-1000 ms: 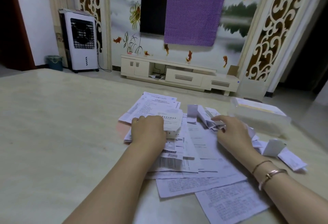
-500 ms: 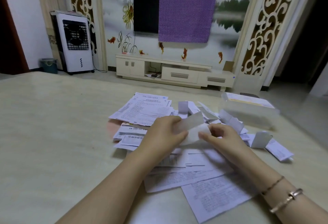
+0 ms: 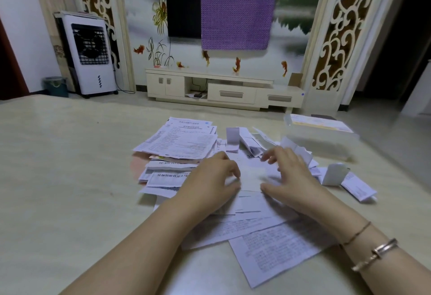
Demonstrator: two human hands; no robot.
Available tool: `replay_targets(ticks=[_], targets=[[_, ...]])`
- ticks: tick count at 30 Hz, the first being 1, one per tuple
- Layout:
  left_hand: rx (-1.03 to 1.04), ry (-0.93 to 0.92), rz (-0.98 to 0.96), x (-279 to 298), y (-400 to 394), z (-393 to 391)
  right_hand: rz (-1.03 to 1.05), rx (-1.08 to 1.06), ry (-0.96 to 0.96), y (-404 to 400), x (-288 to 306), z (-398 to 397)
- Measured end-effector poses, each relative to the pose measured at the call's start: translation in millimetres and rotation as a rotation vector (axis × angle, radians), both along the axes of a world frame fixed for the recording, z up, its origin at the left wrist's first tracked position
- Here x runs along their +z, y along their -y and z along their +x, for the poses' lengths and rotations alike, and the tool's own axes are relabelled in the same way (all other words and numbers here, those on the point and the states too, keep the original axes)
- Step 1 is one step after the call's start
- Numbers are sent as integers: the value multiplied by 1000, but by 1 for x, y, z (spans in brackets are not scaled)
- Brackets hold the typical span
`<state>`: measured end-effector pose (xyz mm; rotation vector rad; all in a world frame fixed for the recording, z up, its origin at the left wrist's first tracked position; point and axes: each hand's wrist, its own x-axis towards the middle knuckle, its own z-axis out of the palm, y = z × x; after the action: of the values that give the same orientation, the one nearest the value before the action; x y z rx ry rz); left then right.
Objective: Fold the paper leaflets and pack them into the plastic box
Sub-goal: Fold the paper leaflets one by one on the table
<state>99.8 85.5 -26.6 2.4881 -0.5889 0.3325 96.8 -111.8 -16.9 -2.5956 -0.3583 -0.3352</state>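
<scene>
A small white leaflet [image 3: 250, 175] lies on top of the paper pile between my two hands. My left hand [image 3: 210, 178] pinches its left edge with curled fingers. My right hand [image 3: 291, 175] holds its right edge, thumb at the near corner and fingers spread and blurred over the far side. Flat printed leaflets [image 3: 184, 143] are stacked at the left and more sheets [image 3: 275, 252] spread toward me. Several folded leaflets [image 3: 245, 140] stand behind my hands. The clear plastic box [image 3: 326, 145] sits at the far right of the table, with paper showing at its top.
A folded leaflet [image 3: 334, 174] stands on edge to the right of my right hand, with another leaflet [image 3: 358, 188] lying beside it. The beige table [image 3: 70, 178] extends left. Beyond it are a TV cabinet [image 3: 224, 91] and an air cooler [image 3: 89, 52].
Both hands, which held the leaflet raised above the pile, have lowered it onto the papers. The view has tilted slightly.
</scene>
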Motion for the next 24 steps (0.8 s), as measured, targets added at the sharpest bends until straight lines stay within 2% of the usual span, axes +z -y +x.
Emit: replay_targets(ticks=[3,6,10,15,17,20,24], targets=[[-32,6,99,0,2,1,-103,175,-81,2,4,-6],[-23,41,153,0,2,2,-137,224,-94,2,7,-9],[-29,77,134,3,2,-1,-156,188,-18,1,7,-9],[21,83,47,6,2,-6,82,75,-36,1,7,-4],[21,73,54,5,2,-6,117,36,-51,0,4,-1],[27,71,104,4,3,-5,54,-28,-70,-1,-2,2],[25,73,128,2,3,-3,-20,50,1,0,-5,4]])
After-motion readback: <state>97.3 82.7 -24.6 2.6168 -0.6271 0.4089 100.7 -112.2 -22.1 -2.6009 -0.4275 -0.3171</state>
